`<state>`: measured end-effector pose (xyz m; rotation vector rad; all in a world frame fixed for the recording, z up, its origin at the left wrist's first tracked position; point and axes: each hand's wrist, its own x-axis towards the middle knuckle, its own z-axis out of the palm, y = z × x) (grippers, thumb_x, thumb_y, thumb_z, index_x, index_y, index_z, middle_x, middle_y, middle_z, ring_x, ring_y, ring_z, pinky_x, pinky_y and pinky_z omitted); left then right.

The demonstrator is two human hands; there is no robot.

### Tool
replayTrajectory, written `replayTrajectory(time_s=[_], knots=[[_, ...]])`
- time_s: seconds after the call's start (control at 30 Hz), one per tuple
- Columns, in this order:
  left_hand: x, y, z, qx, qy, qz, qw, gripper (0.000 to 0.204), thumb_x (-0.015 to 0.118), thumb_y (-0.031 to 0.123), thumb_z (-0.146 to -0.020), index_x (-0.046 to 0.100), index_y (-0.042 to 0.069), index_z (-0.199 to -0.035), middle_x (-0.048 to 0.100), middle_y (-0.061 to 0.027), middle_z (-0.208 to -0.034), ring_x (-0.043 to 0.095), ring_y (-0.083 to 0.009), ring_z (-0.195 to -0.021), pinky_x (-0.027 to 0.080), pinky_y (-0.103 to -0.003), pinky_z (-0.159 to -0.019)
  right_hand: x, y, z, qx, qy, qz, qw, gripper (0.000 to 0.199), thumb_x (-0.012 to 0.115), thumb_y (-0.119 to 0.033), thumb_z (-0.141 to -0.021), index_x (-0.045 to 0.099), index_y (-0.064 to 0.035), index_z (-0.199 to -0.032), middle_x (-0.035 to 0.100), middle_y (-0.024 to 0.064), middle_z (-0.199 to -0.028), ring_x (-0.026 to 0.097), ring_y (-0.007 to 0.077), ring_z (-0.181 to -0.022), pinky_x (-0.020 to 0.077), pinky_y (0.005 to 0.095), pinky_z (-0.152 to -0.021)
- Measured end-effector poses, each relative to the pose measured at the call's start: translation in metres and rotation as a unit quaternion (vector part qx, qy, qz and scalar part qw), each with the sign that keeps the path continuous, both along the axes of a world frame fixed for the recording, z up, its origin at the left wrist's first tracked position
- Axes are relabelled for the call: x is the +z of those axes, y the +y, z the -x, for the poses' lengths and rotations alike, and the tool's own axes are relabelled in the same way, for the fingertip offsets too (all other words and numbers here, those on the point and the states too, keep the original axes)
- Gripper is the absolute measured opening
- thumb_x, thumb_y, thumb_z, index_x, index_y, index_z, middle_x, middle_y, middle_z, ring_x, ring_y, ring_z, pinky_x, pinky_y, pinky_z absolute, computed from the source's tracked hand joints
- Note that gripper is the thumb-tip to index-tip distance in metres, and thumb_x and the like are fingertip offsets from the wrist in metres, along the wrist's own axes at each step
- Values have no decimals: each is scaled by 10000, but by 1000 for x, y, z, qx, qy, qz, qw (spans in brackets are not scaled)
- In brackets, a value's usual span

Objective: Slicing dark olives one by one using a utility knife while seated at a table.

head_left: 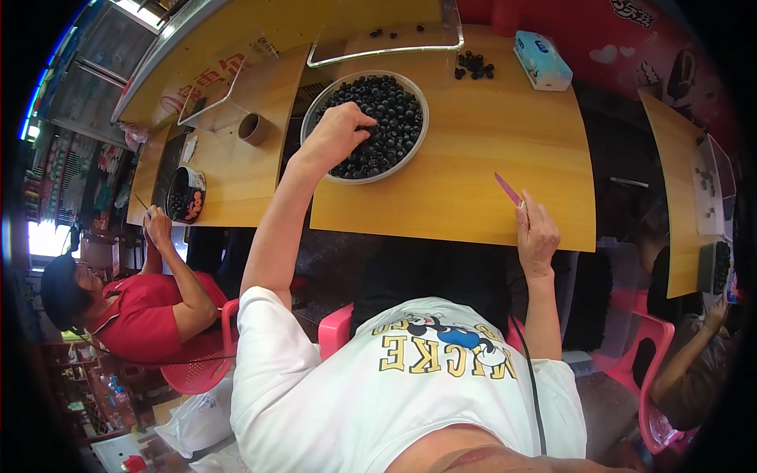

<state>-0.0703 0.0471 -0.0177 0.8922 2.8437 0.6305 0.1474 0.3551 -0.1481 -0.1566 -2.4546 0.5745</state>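
Note:
A large clear round tub [423, 142], heaped with small black round pieces [394, 130] that look like fruits or nuts, stands on the wooden table. Over its left side reaches my left hand [341, 134], thumb and fingers curled together against the heap. Whatever the fingertips pinch is hidden or too small to name. My right hand [538, 232] is at the table's near edge, closed round the handle of a small knife [507, 188]. The knife's pink blade points up and to the left, away from the tub.
At the back of my table are a clear plastic bin [386, 51], loose black pieces [475, 66] and a blue-and-white tissue pack [544, 61]. On the left, a person in red [158, 315] works by a smaller tub [187, 195]; a brown cup [253, 129] stands beyond. Another person sits far right.

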Motion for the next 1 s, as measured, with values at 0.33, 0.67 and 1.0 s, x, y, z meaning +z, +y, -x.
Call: replayTrajectory(time_s=[0.33, 0.67, 1.0], knots=[[3, 7, -9, 37, 4, -89, 995, 215, 664, 55, -811, 712, 23, -1018, 665, -97, -818, 631, -208, -708, 502, -302, -659, 8, 1, 0, 10, 9, 15, 1000, 313, 543, -282, -973, 654, -53, -1156, 589, 104, -761, 590, 258, -662, 452, 352, -596], [-47, 78, -106, 54, -607, -596, 522, 186, 618, -21, -859, 640, -3, -1042, 671, -87, -943, 435, -22, -522, 339, -133, -439, 73, -21, 0, 100, -76, 382, 916, 275, 688, -33, -854, 671, -25, -1128, 570, 31, -794, 500, 100, -691, 394, 206, -613], [-80, 121, -151, 123, -637, -646, 403, 121, 597, 68, -916, 615, 32, -1030, 577, -7, -837, 470, -28, -598, 369, -133, -478, 65, -40, 10, 143, 35, 250, 957, 297, 751, 11, -753, 708, -59, -1039, 618, 75, -873, 624, 181, -753, 497, 270, -639]])
